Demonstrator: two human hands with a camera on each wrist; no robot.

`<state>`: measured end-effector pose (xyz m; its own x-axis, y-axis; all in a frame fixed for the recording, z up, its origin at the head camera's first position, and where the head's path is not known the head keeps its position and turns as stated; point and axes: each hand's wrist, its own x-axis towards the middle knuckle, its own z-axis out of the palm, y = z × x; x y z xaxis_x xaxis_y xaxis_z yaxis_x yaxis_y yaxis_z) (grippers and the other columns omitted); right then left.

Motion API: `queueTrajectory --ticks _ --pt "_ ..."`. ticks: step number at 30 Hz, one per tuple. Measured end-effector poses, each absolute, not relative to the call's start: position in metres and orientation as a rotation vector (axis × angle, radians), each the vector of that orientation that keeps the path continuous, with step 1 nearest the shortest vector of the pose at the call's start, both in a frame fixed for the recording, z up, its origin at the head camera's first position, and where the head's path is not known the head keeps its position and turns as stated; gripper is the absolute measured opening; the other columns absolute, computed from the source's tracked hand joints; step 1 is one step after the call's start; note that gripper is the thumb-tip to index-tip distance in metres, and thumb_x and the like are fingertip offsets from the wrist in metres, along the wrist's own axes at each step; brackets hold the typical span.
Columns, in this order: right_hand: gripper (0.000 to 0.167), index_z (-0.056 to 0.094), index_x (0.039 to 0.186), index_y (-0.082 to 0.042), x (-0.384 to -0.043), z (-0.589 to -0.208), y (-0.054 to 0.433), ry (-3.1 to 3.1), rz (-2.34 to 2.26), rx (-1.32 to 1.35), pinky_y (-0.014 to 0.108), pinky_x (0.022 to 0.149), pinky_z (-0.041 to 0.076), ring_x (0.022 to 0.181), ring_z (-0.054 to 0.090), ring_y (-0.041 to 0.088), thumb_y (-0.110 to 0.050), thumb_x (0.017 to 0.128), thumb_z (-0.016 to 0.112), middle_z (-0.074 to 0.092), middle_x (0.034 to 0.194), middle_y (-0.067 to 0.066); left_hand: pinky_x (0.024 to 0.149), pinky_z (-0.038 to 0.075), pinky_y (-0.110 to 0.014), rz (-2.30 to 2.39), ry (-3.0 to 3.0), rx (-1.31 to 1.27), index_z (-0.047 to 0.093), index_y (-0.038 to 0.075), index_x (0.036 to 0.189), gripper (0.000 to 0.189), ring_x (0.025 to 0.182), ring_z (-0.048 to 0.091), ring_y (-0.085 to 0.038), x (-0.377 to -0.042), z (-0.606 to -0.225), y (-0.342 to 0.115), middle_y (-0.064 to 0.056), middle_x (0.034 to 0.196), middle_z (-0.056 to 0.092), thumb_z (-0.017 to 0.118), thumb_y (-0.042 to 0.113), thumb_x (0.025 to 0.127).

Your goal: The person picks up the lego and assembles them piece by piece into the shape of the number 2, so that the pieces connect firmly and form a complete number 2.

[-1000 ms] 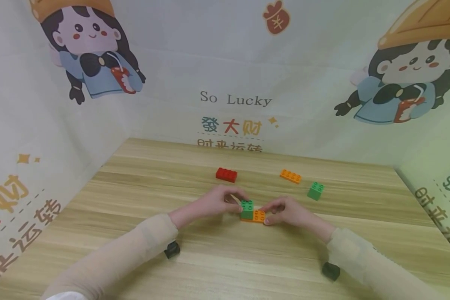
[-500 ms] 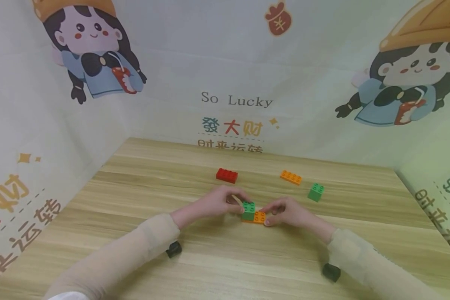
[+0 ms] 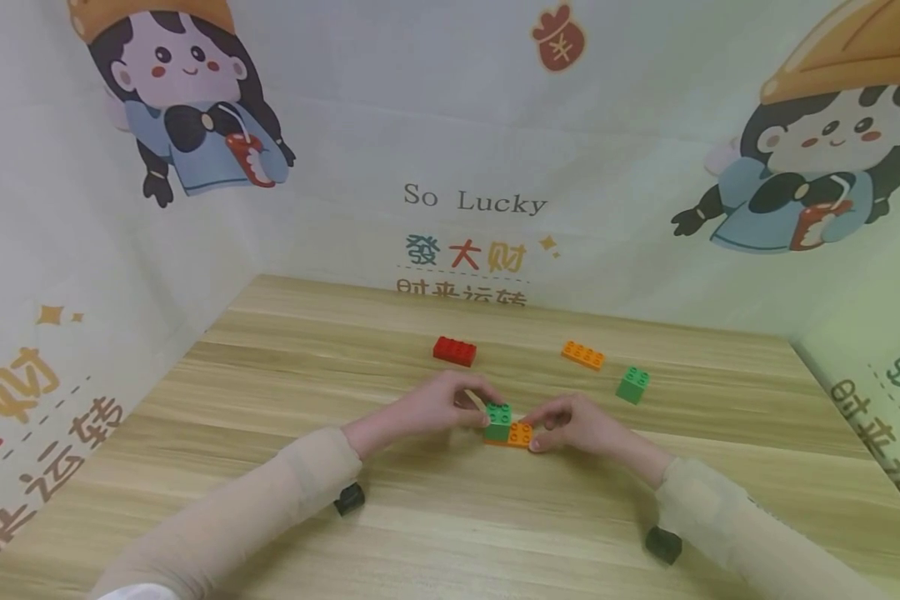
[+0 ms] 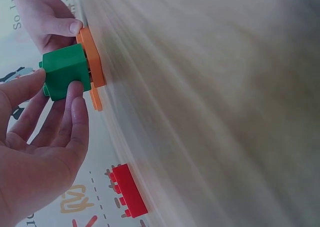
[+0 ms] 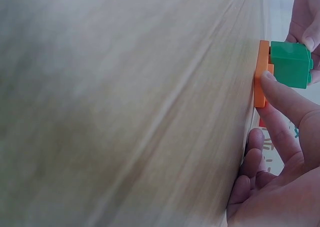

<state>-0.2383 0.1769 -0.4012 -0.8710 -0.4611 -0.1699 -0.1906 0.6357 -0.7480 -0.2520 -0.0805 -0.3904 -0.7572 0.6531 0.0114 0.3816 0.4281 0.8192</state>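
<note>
A green building block [image 3: 498, 422] with studs on top sits over the left end of a flat orange building plate [image 3: 522, 434] on the table. My left hand [image 3: 441, 402] pinches the green block between thumb and fingers. From the other side, my right hand [image 3: 581, 427] grips the orange plate's free end with thumb and index finger. Seen from the left wrist, the green block [image 4: 65, 72] stands against the orange plate [image 4: 91, 57], with a narrow gap between them. In the right wrist view the thumb presses on the orange plate [image 5: 261, 77].
Behind the hands lie a red brick [image 3: 454, 352], a second flat orange plate [image 3: 582, 354] and a second green block [image 3: 633, 385]. Printed cloth [image 3: 472, 125] walls the wooden table [image 3: 330, 333] at the back and sides. Small black devices [image 3: 663, 544] hang under both wrists.
Both hands keep their grips, and the green block stays on the orange plate. The whole scene has shifted very slightly in the head view.
</note>
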Motion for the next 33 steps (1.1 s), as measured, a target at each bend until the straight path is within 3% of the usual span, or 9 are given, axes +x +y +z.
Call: queueTrajectory --ticks 16,27,33 --pt "0.035 0.074 0.113 -0.009 -0.239 -0.402 0.177 2.511 -1.096 -0.502 0.028 0.073 0.04 0.088 0.047 0.018 -0.021 0.081 0.081 0.062 0.099 0.006 0.081 0.058 -0.026 1.187 2.412 0.835 0.071 0.012 0.117 0.029 0.095 0.071 -0.021 -0.249 -0.382 -0.076 -0.008 0.123 0.07 0.07 0.007 0.088" --pt "0.034 0.074 0.112 -0.011 -0.24 -0.402 0.176 2.522 -1.088 -0.498 0.028 0.078 0.043 0.094 0.051 0.018 -0.022 0.08 0.081 0.067 0.109 0.008 0.083 0.058 -0.027 1.097 2.447 0.838 0.075 0.013 0.112 0.027 0.088 0.07 -0.012 -0.254 -0.377 -0.071 -0.003 0.115 0.074 0.072 0.005 0.086" --pt "0.034 0.074 0.112 -0.011 -0.239 -0.402 0.177 2.526 -1.084 -0.494 0.027 0.079 0.044 0.096 0.053 0.018 -0.023 0.081 0.081 0.068 0.113 0.009 0.086 0.059 -0.029 1.093 2.443 0.832 0.074 0.011 0.112 0.026 0.094 0.072 -0.017 -0.254 -0.377 -0.071 -0.005 0.118 0.073 0.072 0.005 0.087"
